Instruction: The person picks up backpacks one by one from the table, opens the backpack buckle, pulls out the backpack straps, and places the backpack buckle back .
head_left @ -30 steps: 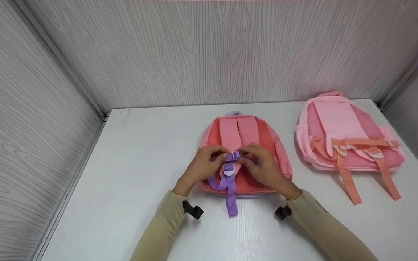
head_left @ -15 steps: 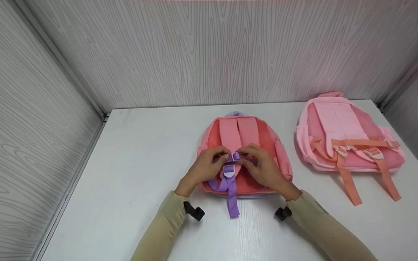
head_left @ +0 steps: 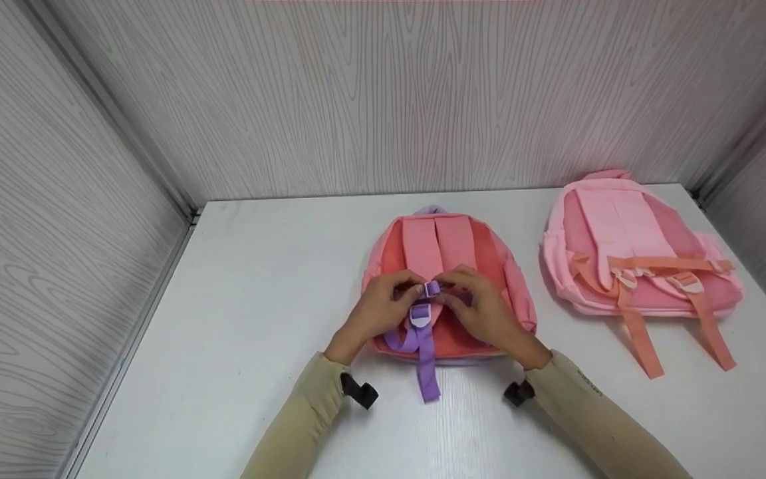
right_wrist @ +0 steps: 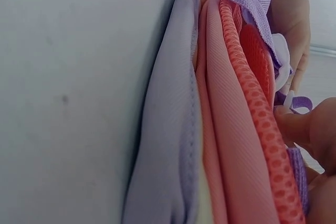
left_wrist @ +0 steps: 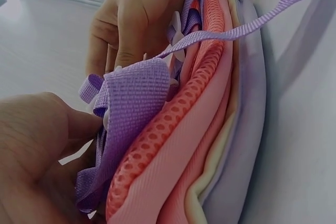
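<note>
A pink backpack (head_left: 416,233) lies with its mesh back facing up, both padded shoulder straps laid side by side. Over its lower half, a purple webbing strap (head_left: 431,289) passes through a small white buckle (head_left: 427,290). My left hand (head_left: 376,306) pinches the webbing on the left of that buckle, between thumb and fingers. From the right, my right hand (head_left: 479,309) pinches the same strap. Just below sits a larger white adjuster (head_left: 421,319), its purple tail (head_left: 428,379) hanging past the bag's bottom edge. In the left wrist view, purple webbing (left_wrist: 136,87) hides part of the buckle.
To the right lies a second, lighter pink backpack (head_left: 622,219) with orange straps (head_left: 639,339) trailing toward the front. Both bags rest on a white table (head_left: 256,286). Wood-grain panels (head_left: 383,100) rise behind and at both sides.
My left hand has shifted slightly right and down, and the small buckle with it. My right hand stays almost still. Both hands keep their pinch on the purple strap.
</note>
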Motion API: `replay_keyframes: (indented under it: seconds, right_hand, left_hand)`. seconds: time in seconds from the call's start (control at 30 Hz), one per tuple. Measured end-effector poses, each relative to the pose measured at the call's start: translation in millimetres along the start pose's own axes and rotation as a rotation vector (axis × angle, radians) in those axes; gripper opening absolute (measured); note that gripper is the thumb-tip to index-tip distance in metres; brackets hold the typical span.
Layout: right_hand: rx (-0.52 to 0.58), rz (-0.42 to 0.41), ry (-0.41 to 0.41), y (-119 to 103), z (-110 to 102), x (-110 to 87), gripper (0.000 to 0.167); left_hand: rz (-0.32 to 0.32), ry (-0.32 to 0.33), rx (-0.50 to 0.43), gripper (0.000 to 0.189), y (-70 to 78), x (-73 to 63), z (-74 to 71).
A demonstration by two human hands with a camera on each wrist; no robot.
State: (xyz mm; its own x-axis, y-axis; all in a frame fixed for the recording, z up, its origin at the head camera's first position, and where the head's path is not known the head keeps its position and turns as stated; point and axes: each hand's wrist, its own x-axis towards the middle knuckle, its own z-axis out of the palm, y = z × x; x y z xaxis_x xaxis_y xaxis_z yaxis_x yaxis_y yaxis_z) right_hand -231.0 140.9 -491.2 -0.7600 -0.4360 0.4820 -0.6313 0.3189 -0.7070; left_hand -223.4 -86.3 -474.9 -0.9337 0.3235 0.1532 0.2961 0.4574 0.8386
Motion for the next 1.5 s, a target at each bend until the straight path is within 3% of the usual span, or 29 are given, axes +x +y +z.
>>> replay_keyframes:
  seconds: [0.3,0.6,1.07,1.3,1.5]
  right_hand:
    - [0.024,-0.002,0.008,2,1,-0.3,0.029]
    - [0.028,0.011,0.009,1,1,-0.5,0.027]
    - [-0.01,0.014,0.002,0,1,0.1,0.026]
    - [-0.002,0.009,-0.005,2,2,-1.0,0.027]
    - [0.009,0.01,0.007,2,2,-1.5,0.028]
  left_hand:
    - [0.004,-0.019,-0.004,0.018,1.0,-1.0,-3.6]
    - [0.053,-0.028,0.105,0.016,-0.7,-2.4,-14.7]
    - [0.038,-0.02,-0.005,0.015,-2.6,-0.4,-9.3]
    - [0.024,-0.008,-0.003,0.017,-1.0,-1.0,-6.1]
    - [0.043,-0.039,0.027,0.017,0.4,-2.7,-13.0]
